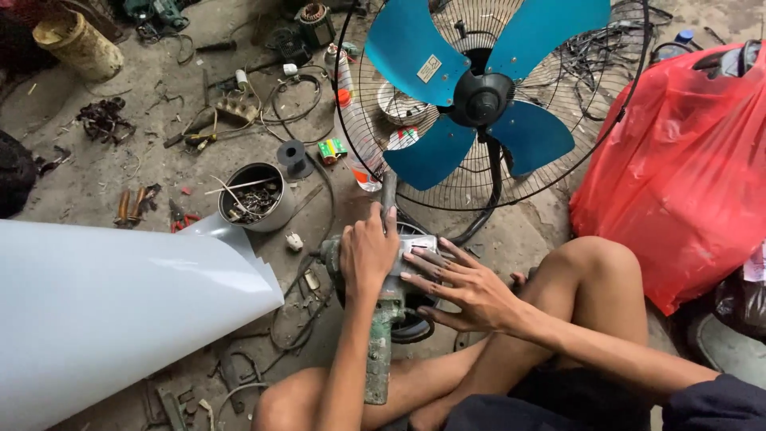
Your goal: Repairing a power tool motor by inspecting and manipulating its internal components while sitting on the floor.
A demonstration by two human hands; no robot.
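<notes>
A worn green angle grinder (380, 351) lies between my bare knees on the dirty floor, its body pointing toward me. My left hand (367, 251) is closed over the grinder's head. A grey side handle (388, 191) sticks up just beyond that hand. My right hand (463, 286) rests flat beside it, with fingers spread and fingertips touching the metal part of the grinder's head. Right behind stands a fan with blue blades (435, 152) and a black hub, backed by a round wire grille (558, 72).
A large white sheet (120, 311) curls in at the left. A metal tin (275, 209) of screws and scrap stands by it, with red-handled pliers (182, 218) nearby. A red plastic bag (686, 175) bulges at the right. Wires, tools and motor parts litter the far floor.
</notes>
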